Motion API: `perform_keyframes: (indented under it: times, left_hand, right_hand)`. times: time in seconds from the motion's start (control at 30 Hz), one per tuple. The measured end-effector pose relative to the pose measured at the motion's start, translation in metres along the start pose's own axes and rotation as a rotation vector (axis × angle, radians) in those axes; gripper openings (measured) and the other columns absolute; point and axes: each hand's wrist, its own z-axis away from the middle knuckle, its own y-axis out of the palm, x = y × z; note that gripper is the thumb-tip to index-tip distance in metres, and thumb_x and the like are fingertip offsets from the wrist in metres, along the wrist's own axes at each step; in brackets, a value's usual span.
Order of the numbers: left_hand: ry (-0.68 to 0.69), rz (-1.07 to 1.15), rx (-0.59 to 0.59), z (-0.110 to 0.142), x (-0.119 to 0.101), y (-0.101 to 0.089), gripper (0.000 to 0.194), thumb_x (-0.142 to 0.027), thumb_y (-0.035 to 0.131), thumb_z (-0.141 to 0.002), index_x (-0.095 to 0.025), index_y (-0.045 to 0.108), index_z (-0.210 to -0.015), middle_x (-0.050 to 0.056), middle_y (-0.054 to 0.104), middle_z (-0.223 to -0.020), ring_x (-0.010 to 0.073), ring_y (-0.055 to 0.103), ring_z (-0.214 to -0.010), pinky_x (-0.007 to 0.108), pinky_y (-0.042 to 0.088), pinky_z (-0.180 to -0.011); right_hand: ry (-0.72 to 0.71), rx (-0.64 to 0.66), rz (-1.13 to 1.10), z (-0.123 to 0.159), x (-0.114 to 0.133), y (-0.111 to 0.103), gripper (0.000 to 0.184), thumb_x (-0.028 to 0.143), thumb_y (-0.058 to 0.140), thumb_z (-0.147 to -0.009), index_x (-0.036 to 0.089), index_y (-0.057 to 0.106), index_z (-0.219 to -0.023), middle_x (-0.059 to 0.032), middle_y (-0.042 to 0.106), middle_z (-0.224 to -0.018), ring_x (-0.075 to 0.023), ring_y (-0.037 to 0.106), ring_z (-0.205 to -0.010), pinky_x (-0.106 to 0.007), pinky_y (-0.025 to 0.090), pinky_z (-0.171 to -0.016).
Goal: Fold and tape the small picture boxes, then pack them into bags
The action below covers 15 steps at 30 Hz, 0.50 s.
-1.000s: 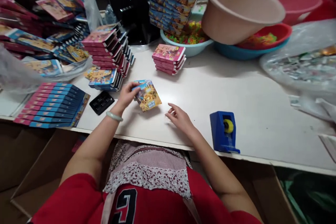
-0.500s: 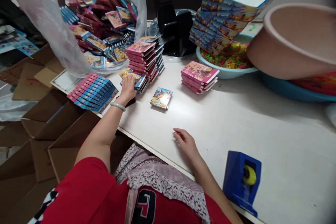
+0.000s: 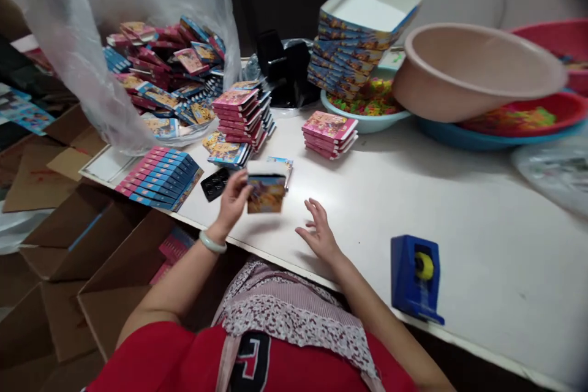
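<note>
Raised over the table, my left hand (image 3: 234, 199) pinches a small printed box (image 3: 266, 194) by its left side; the box is blurred. Behind it, partly hidden, another blue box (image 3: 283, 163) lies flat on the table. My right hand (image 3: 320, 233) hovers just right of the held box, fingers apart and holding nothing. Left of the left hand lies a black moulded tray (image 3: 214, 184). Past it stand a low pile of blue and yellow boxes (image 3: 228, 152) and a taller stack of pink boxes (image 3: 235, 111). A shorter pink stack (image 3: 329, 133) sits farther right.
A clear plastic bag (image 3: 62, 30) full of boxes stands at the back left. Flat boxes (image 3: 158, 177) lie in a row at the left edge. Nested cartons (image 3: 353, 43), a light-blue basin (image 3: 367, 122) and a beige tub (image 3: 478, 73) are behind. A blue tape dispenser (image 3: 416, 278) stands front right.
My left hand has lifted a box from the low pile and brought it right, uncovering the black tray. My right hand has risen slightly and spread its fingers. The camera view has shifted.
</note>
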Motion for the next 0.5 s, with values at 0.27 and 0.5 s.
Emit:
perform_keyframes:
  times: [0.27,0.5]
  left_hand:
    - [-0.062,0.358,0.358,0.080,0.011,0.076,0.036,-0.037,0.063,-0.096,-0.024,0.059,-0.129,0.009,0.068,-0.117,0.0192,0.069,-0.104,0.033,0.061,-0.088]
    - [0.056,0.328,0.440,0.067,0.005,0.063,0.018,-0.036,0.060,-0.097,-0.020,0.069,-0.097,0.006,0.067,-0.101,0.0176,0.067,-0.095,0.029,0.059,-0.077]
  right_hand:
    - [0.117,-0.166,0.064,0.030,0.004,-0.004,0.051,0.042,0.057,-0.090,0.026,0.052,-0.139,-0.0099,0.066,-0.123,-0.0185,0.068,-0.090,-0.029,0.057,-0.065]
    - [0.062,-0.264,0.232,0.042,0.022,-0.007,0.024,0.044,0.057,-0.091,0.024,0.069,-0.098,-0.0094,0.067,-0.110,-0.0228,0.065,-0.102,-0.032,0.057,-0.073]
